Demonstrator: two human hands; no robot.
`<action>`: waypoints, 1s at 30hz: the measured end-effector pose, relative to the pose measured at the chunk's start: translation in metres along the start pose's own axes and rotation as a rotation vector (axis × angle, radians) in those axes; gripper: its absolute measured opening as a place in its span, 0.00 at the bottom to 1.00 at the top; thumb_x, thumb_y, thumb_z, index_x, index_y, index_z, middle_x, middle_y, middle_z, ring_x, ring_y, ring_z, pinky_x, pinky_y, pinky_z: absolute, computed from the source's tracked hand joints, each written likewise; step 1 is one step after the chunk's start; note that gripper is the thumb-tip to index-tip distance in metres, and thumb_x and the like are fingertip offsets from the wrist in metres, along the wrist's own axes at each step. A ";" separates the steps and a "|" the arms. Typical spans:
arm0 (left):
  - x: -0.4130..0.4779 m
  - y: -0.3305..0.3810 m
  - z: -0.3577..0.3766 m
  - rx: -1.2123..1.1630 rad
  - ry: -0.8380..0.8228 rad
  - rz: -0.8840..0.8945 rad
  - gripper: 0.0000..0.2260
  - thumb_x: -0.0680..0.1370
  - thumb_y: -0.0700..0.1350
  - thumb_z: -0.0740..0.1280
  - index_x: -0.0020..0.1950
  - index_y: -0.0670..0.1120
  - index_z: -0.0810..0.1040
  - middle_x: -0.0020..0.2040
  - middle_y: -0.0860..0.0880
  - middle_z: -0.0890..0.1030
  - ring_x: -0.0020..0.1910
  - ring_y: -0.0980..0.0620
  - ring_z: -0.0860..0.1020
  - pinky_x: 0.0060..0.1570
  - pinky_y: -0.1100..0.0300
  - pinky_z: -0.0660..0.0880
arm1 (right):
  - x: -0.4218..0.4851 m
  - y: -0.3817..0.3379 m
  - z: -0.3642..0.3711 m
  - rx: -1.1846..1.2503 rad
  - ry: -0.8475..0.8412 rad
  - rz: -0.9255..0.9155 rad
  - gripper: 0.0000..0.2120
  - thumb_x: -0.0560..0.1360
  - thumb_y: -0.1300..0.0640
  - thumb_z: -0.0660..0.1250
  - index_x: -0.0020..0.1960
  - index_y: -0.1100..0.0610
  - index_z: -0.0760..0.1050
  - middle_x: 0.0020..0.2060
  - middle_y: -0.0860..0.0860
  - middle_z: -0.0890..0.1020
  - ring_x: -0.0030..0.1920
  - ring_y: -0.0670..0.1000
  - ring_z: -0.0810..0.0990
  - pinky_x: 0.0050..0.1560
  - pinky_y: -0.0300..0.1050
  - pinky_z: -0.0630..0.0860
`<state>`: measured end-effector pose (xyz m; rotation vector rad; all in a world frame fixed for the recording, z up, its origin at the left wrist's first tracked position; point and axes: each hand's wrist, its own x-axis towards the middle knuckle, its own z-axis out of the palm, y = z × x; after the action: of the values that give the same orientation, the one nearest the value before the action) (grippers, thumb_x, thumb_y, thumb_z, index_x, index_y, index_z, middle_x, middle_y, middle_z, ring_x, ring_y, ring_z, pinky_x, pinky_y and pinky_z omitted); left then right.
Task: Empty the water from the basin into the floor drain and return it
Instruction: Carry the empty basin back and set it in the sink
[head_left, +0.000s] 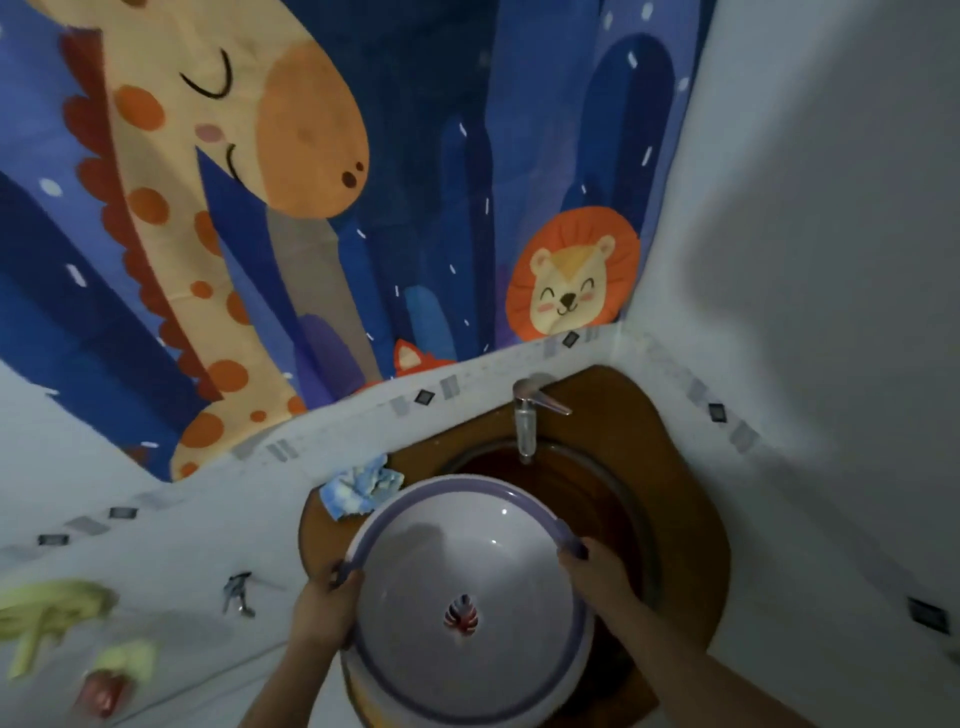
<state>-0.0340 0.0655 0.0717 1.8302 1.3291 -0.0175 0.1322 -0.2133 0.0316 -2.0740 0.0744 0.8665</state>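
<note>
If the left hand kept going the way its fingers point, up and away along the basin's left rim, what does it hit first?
Most likely the crumpled blue-and-white cloth on the sink surround, just past the basin rim. The left hand grips that rim now. Depth is unclear, so it may pass above the cloth.

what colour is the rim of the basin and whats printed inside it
The basin is white with a purple rim; a red and dark leaf motif sits on its bottom. Head view.

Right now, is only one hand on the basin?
No. The left hand grips the basin rim on one side and the right hand grips the opposite side, holding it over the sink.
</note>
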 end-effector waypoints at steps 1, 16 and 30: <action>0.003 0.004 0.006 -0.073 -0.026 -0.045 0.12 0.78 0.50 0.65 0.56 0.43 0.80 0.55 0.37 0.82 0.55 0.35 0.78 0.58 0.45 0.74 | 0.007 0.004 -0.005 0.002 -0.005 0.016 0.20 0.78 0.46 0.61 0.65 0.56 0.72 0.55 0.54 0.79 0.58 0.54 0.77 0.52 0.43 0.70; 0.052 -0.003 0.111 -0.357 -0.269 -0.335 0.20 0.78 0.52 0.68 0.53 0.34 0.78 0.34 0.43 0.79 0.34 0.42 0.78 0.36 0.51 0.76 | 0.103 0.035 -0.041 -0.171 -0.024 0.098 0.25 0.80 0.48 0.60 0.73 0.56 0.62 0.65 0.56 0.74 0.62 0.58 0.75 0.54 0.48 0.72; 0.092 -0.023 0.151 -0.232 -0.399 -0.370 0.26 0.76 0.47 0.67 0.73 0.43 0.68 0.57 0.34 0.77 0.55 0.32 0.76 0.53 0.42 0.76 | 0.132 0.055 -0.023 -0.176 0.003 0.089 0.37 0.77 0.45 0.62 0.79 0.54 0.50 0.76 0.54 0.60 0.74 0.57 0.63 0.70 0.52 0.64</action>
<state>0.0544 0.0429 -0.0808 1.2853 1.2994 -0.3889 0.2253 -0.2323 -0.0773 -2.2502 0.0957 0.9525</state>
